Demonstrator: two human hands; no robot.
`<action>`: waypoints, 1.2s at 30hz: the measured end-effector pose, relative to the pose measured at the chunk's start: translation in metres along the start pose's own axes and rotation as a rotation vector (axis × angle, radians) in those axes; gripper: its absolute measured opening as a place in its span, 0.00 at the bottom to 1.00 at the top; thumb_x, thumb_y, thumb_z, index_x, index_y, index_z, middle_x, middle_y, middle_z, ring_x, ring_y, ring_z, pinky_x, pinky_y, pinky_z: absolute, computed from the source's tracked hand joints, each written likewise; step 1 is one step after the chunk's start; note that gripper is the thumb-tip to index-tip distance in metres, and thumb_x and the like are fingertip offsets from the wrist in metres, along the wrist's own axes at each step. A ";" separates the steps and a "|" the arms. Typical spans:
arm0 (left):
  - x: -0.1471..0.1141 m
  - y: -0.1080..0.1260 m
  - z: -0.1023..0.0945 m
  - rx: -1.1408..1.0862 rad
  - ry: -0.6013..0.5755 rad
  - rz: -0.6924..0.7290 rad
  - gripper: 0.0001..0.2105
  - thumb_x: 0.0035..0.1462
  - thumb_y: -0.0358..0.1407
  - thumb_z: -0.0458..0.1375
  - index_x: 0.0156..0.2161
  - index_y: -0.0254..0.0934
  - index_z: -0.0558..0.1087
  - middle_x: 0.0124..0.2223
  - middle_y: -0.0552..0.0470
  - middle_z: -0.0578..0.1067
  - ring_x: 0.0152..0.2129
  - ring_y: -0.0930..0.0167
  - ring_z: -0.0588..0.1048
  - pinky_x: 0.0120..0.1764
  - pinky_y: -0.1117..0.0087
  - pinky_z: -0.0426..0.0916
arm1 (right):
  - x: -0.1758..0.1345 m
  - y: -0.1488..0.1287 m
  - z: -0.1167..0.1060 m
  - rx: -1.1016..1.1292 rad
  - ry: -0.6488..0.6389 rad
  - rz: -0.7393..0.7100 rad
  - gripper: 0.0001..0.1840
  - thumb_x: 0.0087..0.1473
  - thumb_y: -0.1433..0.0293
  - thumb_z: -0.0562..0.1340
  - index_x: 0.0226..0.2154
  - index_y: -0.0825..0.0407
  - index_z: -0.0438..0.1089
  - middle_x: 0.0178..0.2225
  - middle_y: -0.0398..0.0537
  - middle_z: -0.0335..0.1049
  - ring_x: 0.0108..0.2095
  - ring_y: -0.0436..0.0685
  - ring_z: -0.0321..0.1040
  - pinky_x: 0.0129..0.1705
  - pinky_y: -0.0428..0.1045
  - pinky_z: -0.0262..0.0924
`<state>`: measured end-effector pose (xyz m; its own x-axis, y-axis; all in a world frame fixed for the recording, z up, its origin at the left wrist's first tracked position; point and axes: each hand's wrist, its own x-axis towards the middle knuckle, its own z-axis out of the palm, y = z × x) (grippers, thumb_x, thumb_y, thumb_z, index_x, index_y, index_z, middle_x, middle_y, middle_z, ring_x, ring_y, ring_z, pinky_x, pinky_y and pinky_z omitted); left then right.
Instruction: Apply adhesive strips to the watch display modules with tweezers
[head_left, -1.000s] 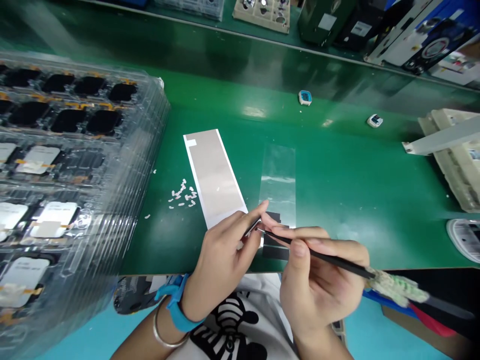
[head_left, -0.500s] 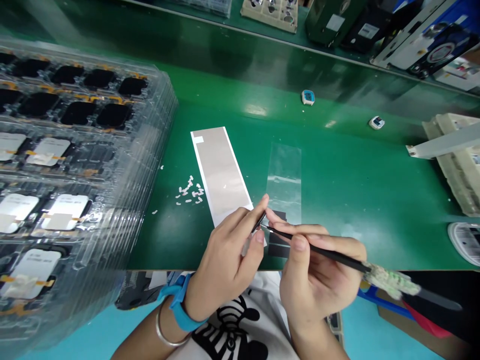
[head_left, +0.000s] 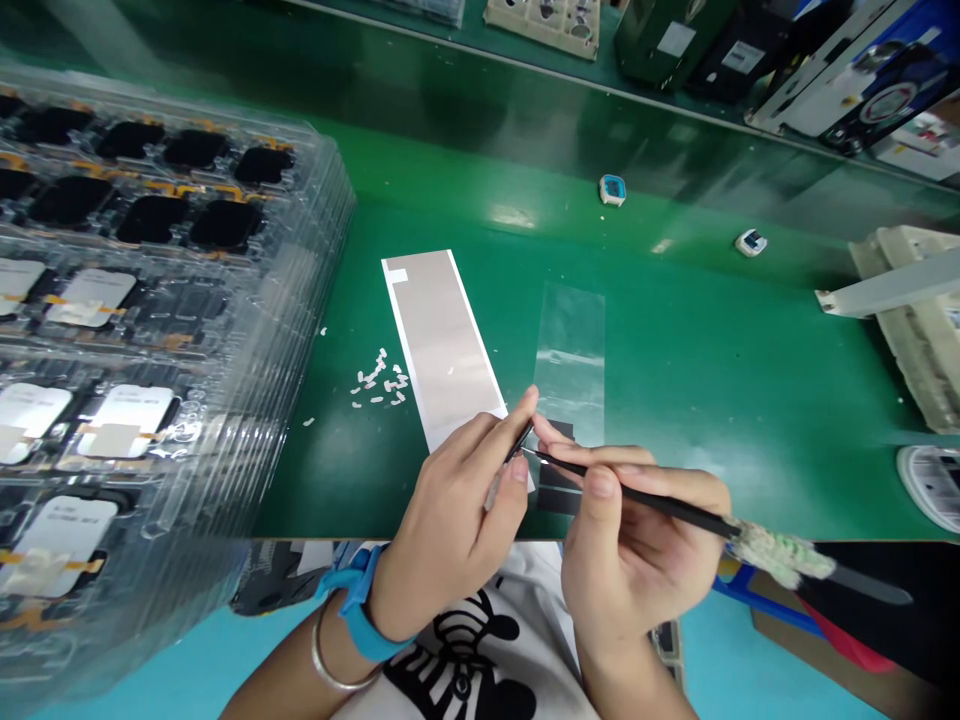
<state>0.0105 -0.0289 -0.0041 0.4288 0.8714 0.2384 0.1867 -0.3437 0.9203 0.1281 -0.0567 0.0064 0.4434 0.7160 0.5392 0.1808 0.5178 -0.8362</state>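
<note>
My left hand [head_left: 465, 490] is closed, fingers and thumb pinching a small thin dark-edged part [head_left: 519, 440] that shows almost edge-on; most of it is hidden by the fingers. Black tweezers [head_left: 660, 502], their rear end wrapped in pale green tape with a translucent blade sticking out, are held in my right hand [head_left: 645, 550]. The tip of the tweezers meets the part between both hands. Beneath the hands lie a long beige sheet with white edges [head_left: 450, 335] and a clear plastic film [head_left: 571, 350] with dark patches near its lower end.
Stacked clear trays [head_left: 292, 300] of black and white watch-screen parts fill the left side. Small white scraps [head_left: 379, 380] lie beside the sheet. Two small watch-like pieces, one with a blue face [head_left: 612, 190], sit farther back. A beige tray [head_left: 907, 320] stands at right.
Both hands keep nearly the same pose, with the tweezers' tip still at the small part. The tweezers' rear end has shifted slightly left; the view has moved a little.
</note>
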 end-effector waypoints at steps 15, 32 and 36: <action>0.002 0.003 0.002 0.075 0.008 -0.023 0.22 0.70 0.31 0.45 0.67 0.31 0.61 0.38 0.49 0.71 0.33 0.70 0.70 0.37 0.70 0.66 | 0.000 0.001 -0.002 -0.017 -0.005 -0.015 0.15 0.58 0.86 0.59 0.42 0.54 0.64 0.37 0.49 0.78 0.38 0.55 0.78 0.45 0.57 0.78; 0.001 0.001 0.003 -0.032 0.003 -0.048 0.23 0.71 0.30 0.45 0.68 0.35 0.60 0.43 0.48 0.74 0.38 0.69 0.72 0.43 0.69 0.67 | 0.000 0.001 -0.002 -0.014 -0.010 -0.015 0.15 0.57 0.86 0.60 0.42 0.54 0.64 0.37 0.47 0.78 0.38 0.55 0.79 0.46 0.56 0.78; 0.000 0.000 0.004 -0.045 0.001 -0.059 0.23 0.71 0.31 0.45 0.68 0.37 0.59 0.44 0.47 0.74 0.40 0.69 0.73 0.43 0.67 0.68 | 0.000 0.001 -0.002 0.002 -0.011 -0.009 0.15 0.56 0.87 0.60 0.42 0.55 0.64 0.38 0.50 0.78 0.39 0.57 0.79 0.46 0.58 0.78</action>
<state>0.0138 -0.0297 -0.0052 0.4170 0.8900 0.1842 0.1716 -0.2761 0.9457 0.1295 -0.0575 0.0054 0.4320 0.7166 0.5476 0.1825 0.5252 -0.8312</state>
